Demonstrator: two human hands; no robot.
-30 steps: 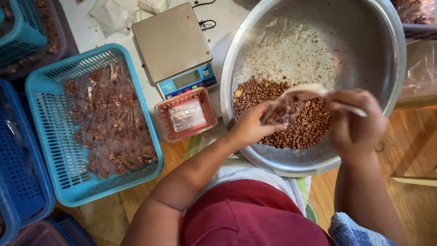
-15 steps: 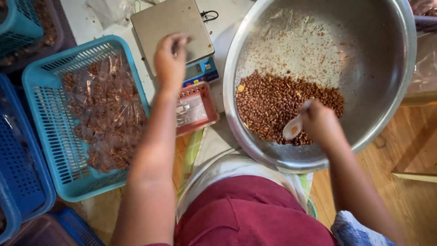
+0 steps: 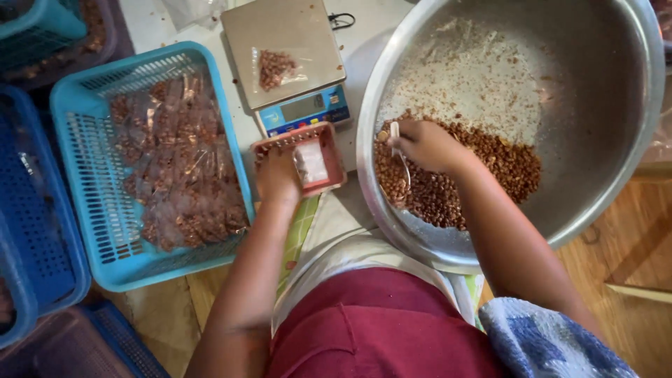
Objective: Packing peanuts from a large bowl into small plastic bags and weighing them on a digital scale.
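My right hand (image 3: 428,145) holds a white spoon (image 3: 400,157) dipped into the brown peanuts (image 3: 455,178) inside a large steel bowl (image 3: 595,140). My left hand (image 3: 278,175) rests on the near left edge of a small pink basket (image 3: 329,150) that holds clear bags; whether it grips anything is hidden. Behind the basket a small clear bag of peanuts (image 3: 277,68) lies on the steel plate of a digital scale (image 3: 287,35).
A light blue basket (image 3: 84,161) full of packed peanut bags stands at the left. Darker blue baskets (image 3: 28,231) sit further left and at the top left. Wooden floor (image 3: 630,259) shows at the right.
The left hand left the filled bag on the scale and came back down to the pink basket. The right hand moved left in the bowl with the spoon.
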